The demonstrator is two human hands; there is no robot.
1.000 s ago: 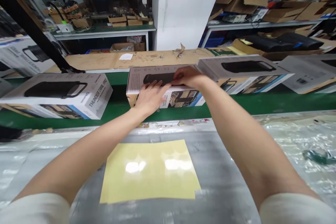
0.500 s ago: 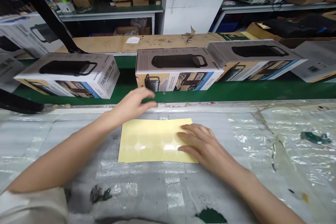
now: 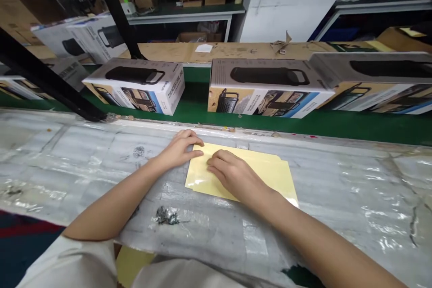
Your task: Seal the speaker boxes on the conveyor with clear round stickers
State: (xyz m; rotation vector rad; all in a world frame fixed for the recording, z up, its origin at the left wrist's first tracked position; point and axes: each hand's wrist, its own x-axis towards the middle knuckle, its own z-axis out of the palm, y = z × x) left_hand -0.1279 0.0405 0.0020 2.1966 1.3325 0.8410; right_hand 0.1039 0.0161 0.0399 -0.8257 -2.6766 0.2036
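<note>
A pale yellow sheet of clear round stickers (image 3: 270, 173), with at least one more sheet edge showing, lies on the plastic-covered worktop. At its upper left corner rests my left hand (image 3: 178, 149), thumb and forefinger apart, fingertips touching the edge. My right hand (image 3: 236, 175) is over the left half of the sheet, its fingers curled and pinched together close to the surface. Whatever those fingertips hold, if anything, is hidden. The sticker outlines are hard to make out under the glare.
Printed speaker boxes, including a left one (image 3: 135, 83) and a middle one (image 3: 266, 85), stand on the green conveyor strip (image 3: 195, 94) beyond the worktop (image 3: 101, 162). A black post (image 3: 118, 13) rises at left. Another yellow sheet (image 3: 133, 263) shows near my lap.
My view has swung left, so the boxes appear further right. My left hand has come down to the sheet's corner. My right hand has moved from its right end to the left half, fingers now curled.
</note>
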